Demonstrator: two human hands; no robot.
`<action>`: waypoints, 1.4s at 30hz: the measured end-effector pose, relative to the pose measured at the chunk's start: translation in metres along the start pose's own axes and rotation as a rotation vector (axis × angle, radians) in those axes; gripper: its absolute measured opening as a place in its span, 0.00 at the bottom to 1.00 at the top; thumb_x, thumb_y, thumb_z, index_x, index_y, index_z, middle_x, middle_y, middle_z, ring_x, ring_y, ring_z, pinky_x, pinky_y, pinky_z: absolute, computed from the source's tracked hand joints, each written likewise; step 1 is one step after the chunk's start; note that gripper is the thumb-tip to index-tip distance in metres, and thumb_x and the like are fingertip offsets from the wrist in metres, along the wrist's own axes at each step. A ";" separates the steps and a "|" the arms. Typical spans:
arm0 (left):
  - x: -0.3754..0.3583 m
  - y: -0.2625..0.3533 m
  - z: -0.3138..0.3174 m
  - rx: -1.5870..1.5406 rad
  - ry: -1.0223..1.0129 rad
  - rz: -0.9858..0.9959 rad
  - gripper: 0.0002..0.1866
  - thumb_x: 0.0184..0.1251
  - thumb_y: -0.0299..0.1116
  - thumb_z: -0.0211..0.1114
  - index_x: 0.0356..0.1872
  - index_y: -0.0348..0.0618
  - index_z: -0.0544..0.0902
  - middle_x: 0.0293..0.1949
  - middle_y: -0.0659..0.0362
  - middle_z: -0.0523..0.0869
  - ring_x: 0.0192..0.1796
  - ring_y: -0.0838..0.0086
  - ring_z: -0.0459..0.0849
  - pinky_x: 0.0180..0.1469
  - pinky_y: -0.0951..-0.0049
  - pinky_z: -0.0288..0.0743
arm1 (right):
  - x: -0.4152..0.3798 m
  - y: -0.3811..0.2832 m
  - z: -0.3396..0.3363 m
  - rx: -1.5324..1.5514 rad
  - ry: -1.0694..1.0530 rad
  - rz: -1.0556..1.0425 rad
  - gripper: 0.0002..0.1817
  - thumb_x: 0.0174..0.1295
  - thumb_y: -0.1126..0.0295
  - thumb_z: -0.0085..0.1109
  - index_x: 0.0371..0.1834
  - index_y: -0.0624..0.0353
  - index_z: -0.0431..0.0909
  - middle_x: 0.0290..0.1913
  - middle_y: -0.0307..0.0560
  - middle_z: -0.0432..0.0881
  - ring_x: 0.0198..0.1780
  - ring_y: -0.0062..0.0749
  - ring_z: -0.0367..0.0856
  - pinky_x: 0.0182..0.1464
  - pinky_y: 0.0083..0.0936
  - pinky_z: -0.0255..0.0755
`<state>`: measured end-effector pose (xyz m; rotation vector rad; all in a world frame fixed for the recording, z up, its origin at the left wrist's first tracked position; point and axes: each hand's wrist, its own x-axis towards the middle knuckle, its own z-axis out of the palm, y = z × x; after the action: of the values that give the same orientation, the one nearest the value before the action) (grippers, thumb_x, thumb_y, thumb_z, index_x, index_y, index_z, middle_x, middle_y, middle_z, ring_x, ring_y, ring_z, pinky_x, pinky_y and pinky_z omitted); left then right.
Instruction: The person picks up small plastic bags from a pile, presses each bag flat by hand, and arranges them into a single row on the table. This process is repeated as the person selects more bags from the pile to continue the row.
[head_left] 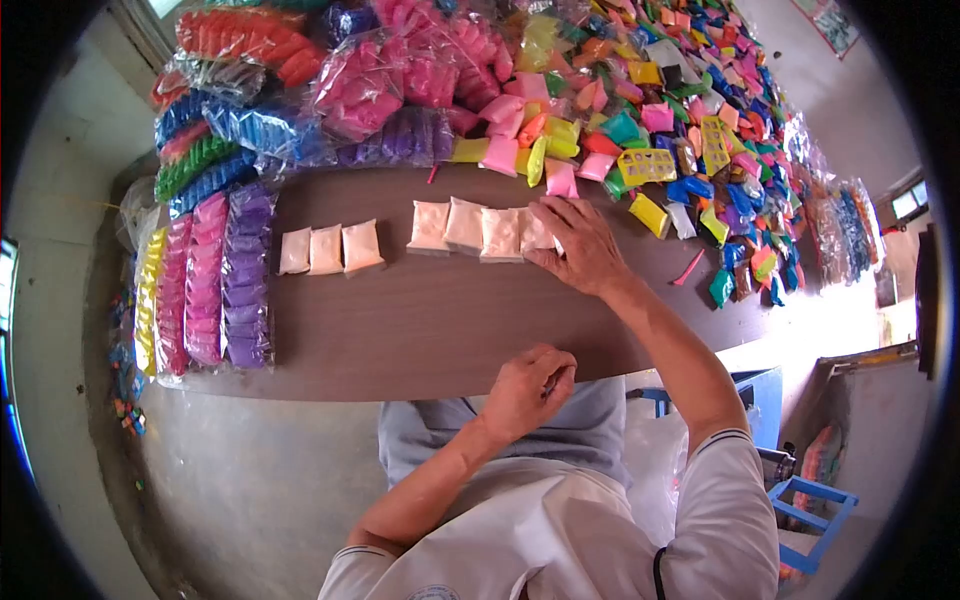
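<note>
On the brown table (400, 320) lies a row of pale peach packets. Three of them, such as the left packet (326, 249), form a group apart from several others, such as the middle packet (465, 222). My right hand (578, 245) rests over the right end of this row, its fingers on the last packet (537, 232), which they partly cover. My left hand (530, 390) is curled at the table's near edge, touching no packet. Its fingers are bent together, and what they hold, if anything, is hidden.
A large heap of colourful packets (650, 115) covers the back right. Bagged pink packets (400, 75) are piled at the back. Long purple (248, 280), pink and yellow strips of packets line the left side. A blue stool frame (815, 515) stands on the floor at right.
</note>
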<state>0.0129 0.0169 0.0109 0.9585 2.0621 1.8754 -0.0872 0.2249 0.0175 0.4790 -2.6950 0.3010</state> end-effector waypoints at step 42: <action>-0.004 -0.008 0.002 0.028 -0.022 0.049 0.05 0.65 0.21 0.64 0.40 0.37 0.81 0.31 0.54 0.79 0.27 0.65 0.80 0.28 0.70 0.75 | 0.101 -0.076 0.037 0.177 -0.335 -0.154 0.38 0.54 0.45 0.68 0.64 0.56 0.74 0.63 0.50 0.78 0.69 0.45 0.70 0.70 0.44 0.61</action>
<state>0.0143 0.0161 0.0023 1.0407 2.0761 1.8559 -0.1596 0.1161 0.0359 0.8529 -2.9432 0.4525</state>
